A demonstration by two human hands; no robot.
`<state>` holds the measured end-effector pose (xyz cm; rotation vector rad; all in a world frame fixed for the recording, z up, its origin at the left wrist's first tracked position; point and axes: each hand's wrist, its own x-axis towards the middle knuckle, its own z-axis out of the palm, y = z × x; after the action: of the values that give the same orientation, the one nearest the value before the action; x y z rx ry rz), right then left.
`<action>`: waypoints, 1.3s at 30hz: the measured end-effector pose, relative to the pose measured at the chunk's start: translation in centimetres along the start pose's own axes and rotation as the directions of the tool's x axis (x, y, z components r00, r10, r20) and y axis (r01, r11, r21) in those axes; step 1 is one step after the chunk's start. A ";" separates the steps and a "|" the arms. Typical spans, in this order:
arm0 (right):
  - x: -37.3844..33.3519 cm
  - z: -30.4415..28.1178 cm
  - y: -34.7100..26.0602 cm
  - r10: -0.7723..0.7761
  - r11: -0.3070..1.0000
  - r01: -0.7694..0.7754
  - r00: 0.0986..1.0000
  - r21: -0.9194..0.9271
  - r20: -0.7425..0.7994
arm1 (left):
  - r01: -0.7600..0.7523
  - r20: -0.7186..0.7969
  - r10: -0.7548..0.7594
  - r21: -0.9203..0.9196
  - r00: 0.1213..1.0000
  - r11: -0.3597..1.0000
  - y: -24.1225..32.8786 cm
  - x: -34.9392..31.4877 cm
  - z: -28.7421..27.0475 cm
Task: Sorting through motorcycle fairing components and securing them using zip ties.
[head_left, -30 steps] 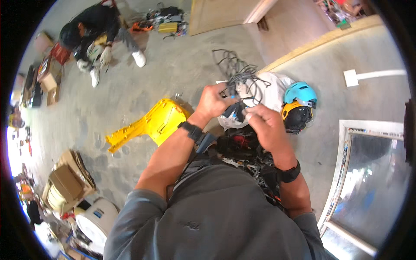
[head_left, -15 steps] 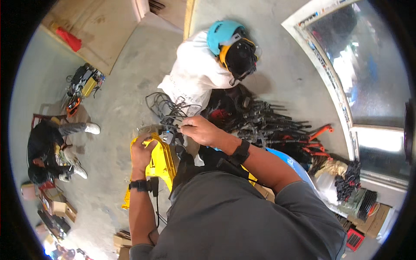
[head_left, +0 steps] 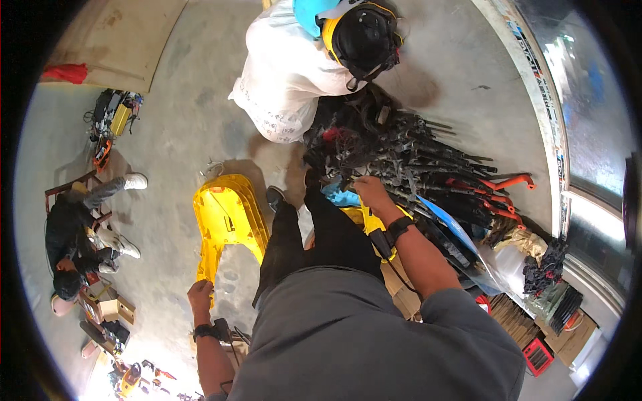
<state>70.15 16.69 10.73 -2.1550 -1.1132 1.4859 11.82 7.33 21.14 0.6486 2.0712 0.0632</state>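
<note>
My right hand (head_left: 372, 194) reaches into a heap of black and red metal frame parts (head_left: 428, 170) on the concrete floor, its fingers closed around a dark piece at the heap's near edge. My left hand (head_left: 200, 294) hangs low at my left side, fingers curled, just below the lower end of a yellow plastic shell (head_left: 224, 224) lying on the floor; whether it touches the shell is unclear. Both wrists carry black bands.
A person in a white shirt and blue-and-yellow helmet (head_left: 348, 30) crouches at the far side of the heap. Another person in black (head_left: 77, 240) sits at the left among tools. Boxes and red crates (head_left: 535, 354) stand at the right, by a glass door (head_left: 582, 100).
The bundle of grey cables that both hands held is gone from them. My right hand has dropped to the heap of parts, my left hand has fallen to my side. The view has swung.
</note>
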 end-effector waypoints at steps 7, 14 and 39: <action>0.2 -5.1 0.5 0.277 0.880 -0.260 0.961 0.398 0.015 | 0.001 -0.005 -0.001 -0.086 1.000 0.996 2.0 -1.3 0.8; 2.2 -10.7 4.9 -0.174 0.964 0.191 0.979 0.184 -0.102 | -0.041 -0.013 0.040 -0.049 0.999 0.998 4.3 -1.1 1.8; 2.4 -7.3 -2.2 0.156 0.988 -0.151 0.960 -0.040 0.233 | 0.149 -0.122 -0.171 -0.166 0.978 0.975 -4.0 -10.2 4.5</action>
<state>76.14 21.15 13.61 -2.1655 -1.0582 1.8469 18.08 -1.81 25.26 0.3891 2.2169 0.1791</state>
